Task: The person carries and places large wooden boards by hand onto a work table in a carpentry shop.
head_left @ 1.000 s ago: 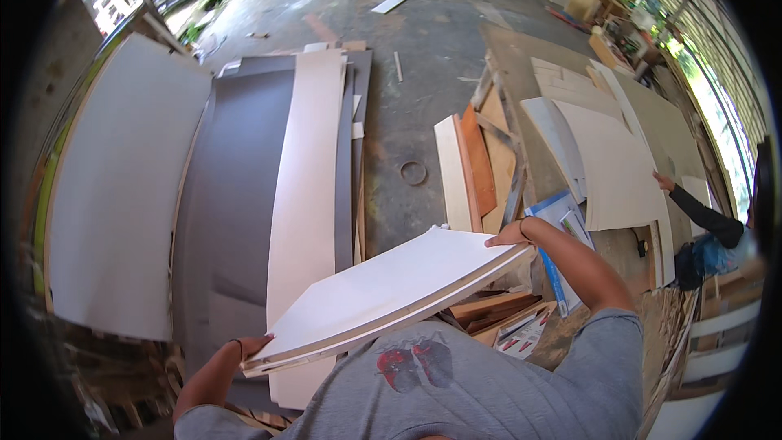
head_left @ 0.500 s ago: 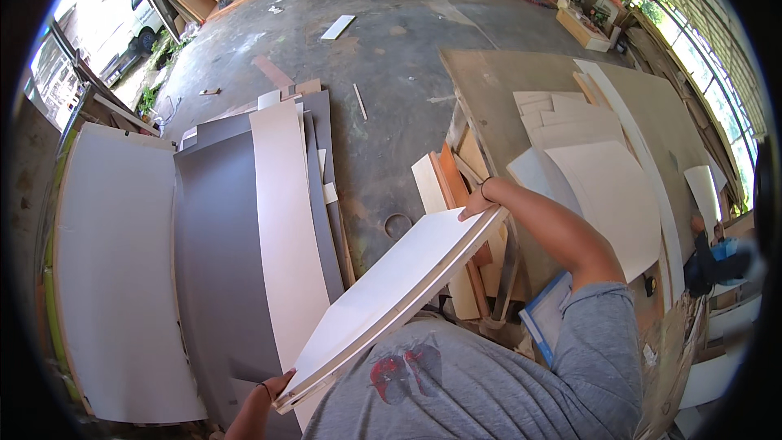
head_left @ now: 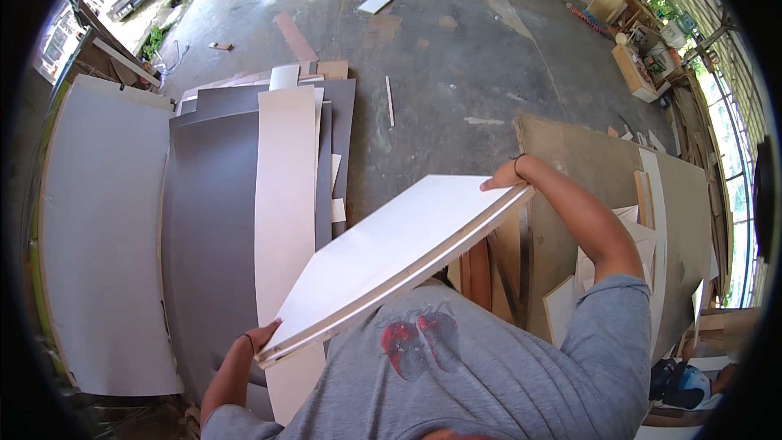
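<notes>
A white panel (head_left: pixel 407 236) with a bare wood-coloured edge is held in front of my body, tilted up toward the right. My left hand (head_left: pixel 262 334) grips its lower left end, thumb on the white face. At the upper right end my right hand (head_left: pixel 503 177) is closed on the edge, thumb also on top. The fingers under the panel are hidden on both sides. Below the panel's left part lies a long pale strip (head_left: pixel 287 171) on a stack of dark grey sheets (head_left: pixel 213 195).
A large white sheet (head_left: pixel 106 236) lies far left. On the right stands a brown worktable (head_left: pixel 562 143) bearing pale offcuts (head_left: pixel 611 253). Another person (head_left: pixel 684 379) is at the lower right. A thin stick (head_left: pixel 389 102) and a white board (head_left: pixel 380 0) lie on the concrete floor (head_left: pixel 456 73).
The panel, still in both hands, has turned so more of its white face shows, and its right end sits higher in view. My view has swung, shifting the worktable rightward.
</notes>
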Tool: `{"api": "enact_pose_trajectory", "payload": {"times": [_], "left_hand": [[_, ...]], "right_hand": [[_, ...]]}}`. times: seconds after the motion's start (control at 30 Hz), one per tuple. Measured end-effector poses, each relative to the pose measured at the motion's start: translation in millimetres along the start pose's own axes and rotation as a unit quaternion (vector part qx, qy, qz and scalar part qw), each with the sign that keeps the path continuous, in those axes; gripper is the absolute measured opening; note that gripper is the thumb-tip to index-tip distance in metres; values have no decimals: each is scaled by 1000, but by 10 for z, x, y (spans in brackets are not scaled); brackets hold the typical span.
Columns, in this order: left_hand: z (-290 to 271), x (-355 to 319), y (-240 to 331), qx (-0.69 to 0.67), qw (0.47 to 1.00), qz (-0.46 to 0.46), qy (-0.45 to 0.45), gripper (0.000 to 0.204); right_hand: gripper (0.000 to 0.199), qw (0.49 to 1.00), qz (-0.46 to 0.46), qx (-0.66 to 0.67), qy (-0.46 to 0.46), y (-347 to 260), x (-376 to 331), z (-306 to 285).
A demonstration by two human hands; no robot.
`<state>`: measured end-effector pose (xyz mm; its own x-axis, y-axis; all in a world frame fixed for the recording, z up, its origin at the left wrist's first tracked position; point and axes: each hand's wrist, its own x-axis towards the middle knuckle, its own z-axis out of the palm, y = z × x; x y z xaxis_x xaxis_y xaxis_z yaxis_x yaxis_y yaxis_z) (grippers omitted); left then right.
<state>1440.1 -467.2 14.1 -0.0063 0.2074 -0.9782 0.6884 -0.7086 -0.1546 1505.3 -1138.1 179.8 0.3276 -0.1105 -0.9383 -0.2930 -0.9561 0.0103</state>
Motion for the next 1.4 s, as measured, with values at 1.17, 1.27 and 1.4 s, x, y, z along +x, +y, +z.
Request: {"api": "enact_pose_trajectory", "payload": {"times": [1.17,1.27,1.4], "left_hand": [[-1965,-1243,10703,344,925,137,83,72],[-1967,-1595,12137,371,910,182,14,70],[-1635,-2462,14212,590,781,175,107,80]], "right_hand": [[78,960,103,258,26,3957,2710,-6050],[77,912,147,383,-7,4355,2769,-6136],[75,805,174,568,-3,4561,2805,-6137]]}}
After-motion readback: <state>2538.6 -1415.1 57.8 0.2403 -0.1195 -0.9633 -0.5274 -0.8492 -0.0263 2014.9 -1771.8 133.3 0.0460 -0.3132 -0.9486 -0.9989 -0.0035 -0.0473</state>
